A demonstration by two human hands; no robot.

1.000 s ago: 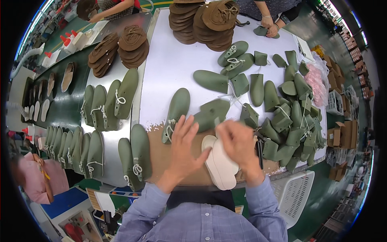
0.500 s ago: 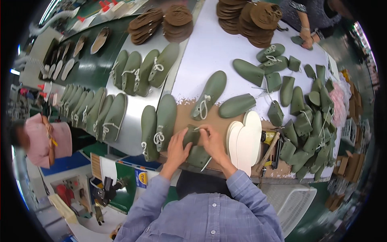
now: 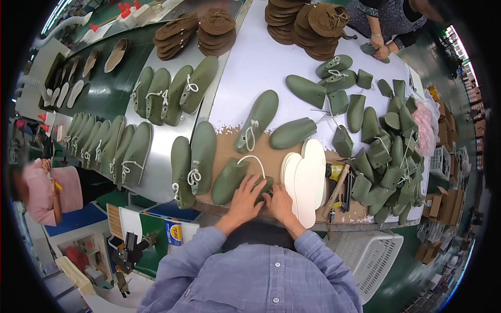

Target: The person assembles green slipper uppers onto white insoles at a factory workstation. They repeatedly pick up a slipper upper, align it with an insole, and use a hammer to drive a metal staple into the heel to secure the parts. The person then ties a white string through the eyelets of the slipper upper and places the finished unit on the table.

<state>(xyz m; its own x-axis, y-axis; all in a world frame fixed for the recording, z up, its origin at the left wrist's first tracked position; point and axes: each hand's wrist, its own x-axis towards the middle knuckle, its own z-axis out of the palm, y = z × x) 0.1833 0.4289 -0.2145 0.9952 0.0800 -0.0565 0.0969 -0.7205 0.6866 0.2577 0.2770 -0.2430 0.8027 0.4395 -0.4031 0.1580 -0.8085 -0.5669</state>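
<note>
- Brown surface (image 3: pixel 261 156) near you carries a green shoe upper (image 3: pixel 229 180), long axis slanting, toe toward your lower left.
- Your left hand (image 3: pixel 246 195) and right hand (image 3: pixel 279 202) both pinch its heel end.
- White lace (image 3: pixel 253 159) loops above; white insoles (image 3: pixel 308 177) lie just right.

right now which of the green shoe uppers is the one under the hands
The green upper at the near table edge, just left of the white insole stack. Both the left hand and right hand grip its heel end; its white lace loops loose.
</note>
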